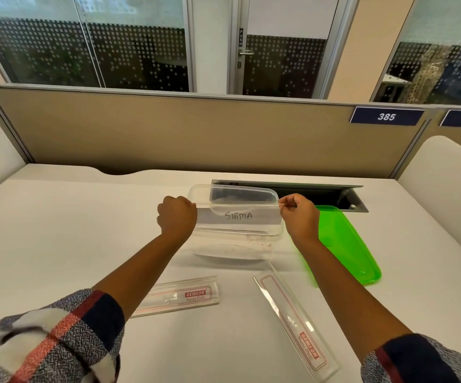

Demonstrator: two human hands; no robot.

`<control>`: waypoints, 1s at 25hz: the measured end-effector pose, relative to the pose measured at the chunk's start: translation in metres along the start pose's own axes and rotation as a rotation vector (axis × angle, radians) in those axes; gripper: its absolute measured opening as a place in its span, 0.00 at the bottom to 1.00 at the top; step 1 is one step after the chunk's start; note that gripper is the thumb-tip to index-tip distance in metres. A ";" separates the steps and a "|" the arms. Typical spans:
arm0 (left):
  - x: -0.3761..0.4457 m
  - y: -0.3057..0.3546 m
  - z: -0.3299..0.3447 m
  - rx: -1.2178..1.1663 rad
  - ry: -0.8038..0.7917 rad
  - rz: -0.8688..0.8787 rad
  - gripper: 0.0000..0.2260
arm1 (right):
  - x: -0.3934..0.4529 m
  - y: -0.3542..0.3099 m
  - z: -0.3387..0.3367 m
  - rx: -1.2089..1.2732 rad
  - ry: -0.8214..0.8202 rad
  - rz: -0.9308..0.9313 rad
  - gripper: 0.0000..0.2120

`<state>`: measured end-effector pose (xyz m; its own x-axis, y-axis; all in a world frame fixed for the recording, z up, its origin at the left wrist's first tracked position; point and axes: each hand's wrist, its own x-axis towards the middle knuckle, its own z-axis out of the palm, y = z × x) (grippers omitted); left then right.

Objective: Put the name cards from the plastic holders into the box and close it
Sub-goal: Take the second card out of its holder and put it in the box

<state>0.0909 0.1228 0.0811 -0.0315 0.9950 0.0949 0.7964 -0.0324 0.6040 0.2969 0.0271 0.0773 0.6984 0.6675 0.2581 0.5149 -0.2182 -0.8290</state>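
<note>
A white name card (239, 217) with "SIGMA" handwritten on it is stretched between my two hands, over the open clear plastic box (240, 239) in the middle of the table. My left hand (176, 215) grips the card's left end in a closed fist. My right hand (299, 214) pinches its right end. The box's green lid (345, 244) lies flat to the right of the box. Two clear plastic holders lie nearer me: one (179, 295) partly under my left forearm, the other (295, 319) angled beside my right forearm.
An open grey cable tray (334, 193) is sunk into the white desk (58, 230) just behind the box. A tan partition (168, 134) bounds the desk at the back, with white side dividers to the left and right.
</note>
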 end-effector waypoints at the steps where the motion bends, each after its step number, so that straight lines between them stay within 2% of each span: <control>1: 0.001 -0.002 0.001 0.124 0.006 0.015 0.14 | 0.000 0.002 0.001 -0.033 -0.016 -0.023 0.05; 3: 0.002 -0.007 0.003 0.262 0.008 0.049 0.13 | 0.000 0.007 0.005 -0.101 -0.080 -0.074 0.06; 6: 0.003 -0.018 0.010 0.346 -0.046 0.104 0.13 | 0.005 0.011 0.012 -0.209 -0.207 -0.137 0.09; 9: 0.005 -0.026 0.017 0.445 -0.146 0.129 0.14 | 0.014 0.013 0.018 -0.515 -0.307 -0.208 0.11; 13: 0.019 -0.026 0.026 0.510 -0.210 0.108 0.16 | 0.017 0.008 0.025 -0.808 -0.419 -0.292 0.16; 16: 0.027 -0.024 0.031 0.496 -0.297 0.022 0.21 | 0.017 0.005 0.031 -0.950 -0.481 -0.344 0.20; 20: 0.032 -0.022 0.037 0.439 -0.349 -0.082 0.25 | 0.021 -0.001 0.034 -1.012 -0.582 -0.339 0.21; 25: 0.029 -0.024 0.035 0.375 -0.281 -0.030 0.22 | 0.020 0.000 0.031 -0.901 -0.568 -0.302 0.21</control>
<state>0.0919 0.1554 0.0418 0.0662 0.9837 -0.1673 0.9626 -0.0188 0.2704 0.2957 0.0626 0.0672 0.2720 0.9599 -0.0679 0.9602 -0.2753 -0.0460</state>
